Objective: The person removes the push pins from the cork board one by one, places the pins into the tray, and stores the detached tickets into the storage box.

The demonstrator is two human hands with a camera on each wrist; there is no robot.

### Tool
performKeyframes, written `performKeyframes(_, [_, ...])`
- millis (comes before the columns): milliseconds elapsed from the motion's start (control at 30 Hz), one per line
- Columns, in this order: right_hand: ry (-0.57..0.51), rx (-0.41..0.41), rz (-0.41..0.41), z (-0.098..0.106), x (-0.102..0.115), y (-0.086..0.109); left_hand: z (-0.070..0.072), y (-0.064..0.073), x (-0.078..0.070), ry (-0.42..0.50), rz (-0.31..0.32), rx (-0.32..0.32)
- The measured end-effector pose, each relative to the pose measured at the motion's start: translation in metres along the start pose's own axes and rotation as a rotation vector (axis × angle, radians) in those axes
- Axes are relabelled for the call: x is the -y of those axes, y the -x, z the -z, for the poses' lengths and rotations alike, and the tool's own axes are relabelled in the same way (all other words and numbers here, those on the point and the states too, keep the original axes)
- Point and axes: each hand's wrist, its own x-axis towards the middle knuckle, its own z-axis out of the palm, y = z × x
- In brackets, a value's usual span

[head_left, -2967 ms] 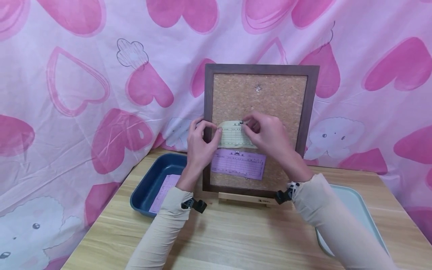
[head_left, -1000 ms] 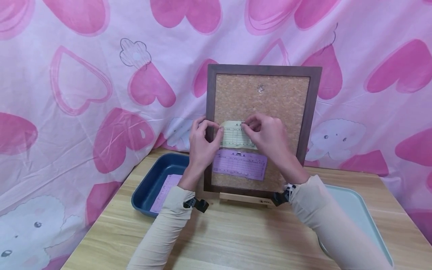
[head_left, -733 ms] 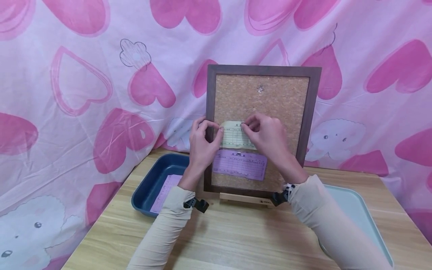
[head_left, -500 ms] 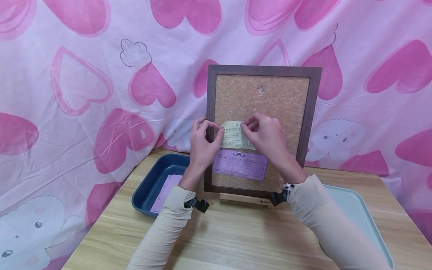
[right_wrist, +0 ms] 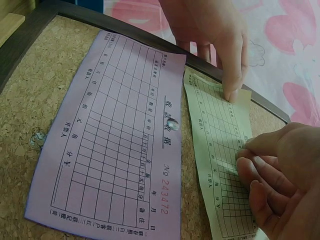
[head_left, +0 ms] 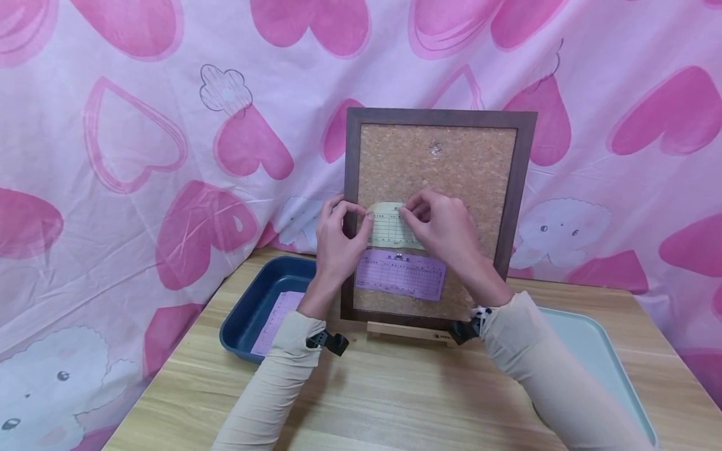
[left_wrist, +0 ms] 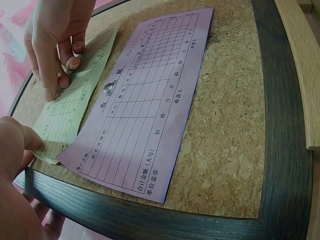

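Note:
A pale yellow-green receipt slip [head_left: 389,228] lies against the framed corkboard [head_left: 474,163], just above a purple receipt slip [head_left: 397,275] held by a silver pushpin [right_wrist: 172,124]. My left hand [head_left: 340,241] grips the yellow slip's left end at the frame's edge. Its thumb [left_wrist: 31,140] is on the paper and other fingers go behind the frame. My right hand [head_left: 448,225] has thumb and fingertips pinched together at the yellow slip's top middle. The pushpin there is hidden by the fingertips. The slip's right part is behind the right hand in the head view.
A dark blue tray [head_left: 239,319] with another purple slip [head_left: 276,322] stands at the left. At the right lies a pale green tray [head_left: 598,338], partly under the right sleeve. The board leans on a wooden stand [head_left: 406,332]. Silver bits [head_left: 435,148] are on the upper cork.
Three seconds ago a silver pushpin showed at the right fingertips; now they cover it. The right hand has shifted slightly left over the yellow slip. The left hand keeps its hold.

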Motion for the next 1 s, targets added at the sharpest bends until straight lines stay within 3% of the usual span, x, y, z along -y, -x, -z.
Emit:
performKeyframes(467, [-0.091, -0.027, 0.052, 0.005, -0.01, 0.002, 0.001, 0.002, -0.001, 0.016, 0.017, -0.008])
performKeyframes(800, [-0.088, -0.058, 0.078, 0.013, -0.021, 0.009, 0.005, 0.003, 0.002, 0.047, 0.008, -0.042])
performKeyframes(1000, [-0.083, -0.068, 0.079, 0.017, -0.026, 0.015, 0.009, 0.005, 0.003, 0.059, 0.021, -0.03])
